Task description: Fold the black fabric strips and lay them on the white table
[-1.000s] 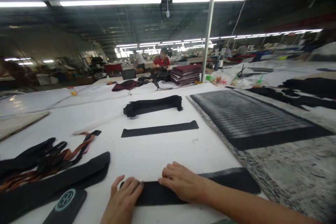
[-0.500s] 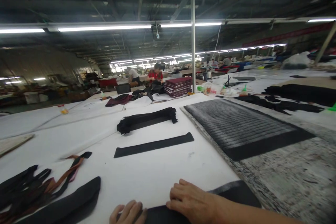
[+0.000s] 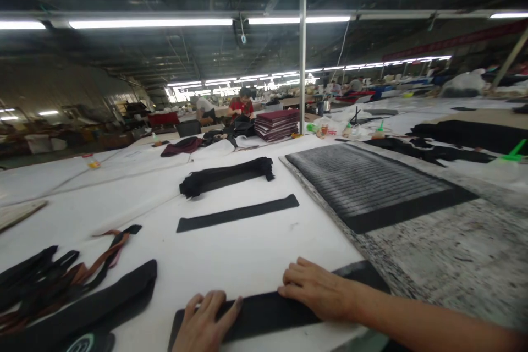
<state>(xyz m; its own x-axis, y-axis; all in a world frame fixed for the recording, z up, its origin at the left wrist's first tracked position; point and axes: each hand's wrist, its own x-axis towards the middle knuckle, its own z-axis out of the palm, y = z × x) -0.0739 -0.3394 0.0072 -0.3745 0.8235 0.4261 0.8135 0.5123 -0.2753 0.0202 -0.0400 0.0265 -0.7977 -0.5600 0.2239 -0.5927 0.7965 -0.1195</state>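
Note:
A long black fabric strip [image 3: 266, 316] lies flat on the white table in front of me. My left hand [image 3: 206, 322] rests on its left end, fingers stretched out and thumb apart. Farther right, my right hand [image 3: 315, 289] has its fingers bent and pressed together at the strip's upper edge; the fingertips are partly hidden. Beyond my hands lies a single narrow black piece [image 3: 239, 213], and behind that a bundle of similar black pieces [image 3: 226, 176]. A folded black piece [image 3: 119, 300] is to the left of my left hand.
Brown and black scraps [image 3: 78, 275] lie on the left. On the right, a speckled board [image 3: 454, 253] carries rows of overlapped black pieces [image 3: 371, 187]. A maroon stack [image 3: 276, 124] stands by a metal post [image 3: 302, 66]. A person in red [image 3: 242, 104] works farther back.
My view has tipped downward, so more of the strip shows. My left hand's thumb is spread farther from its fingers, and my right hand has moved slightly rightward along the strip.

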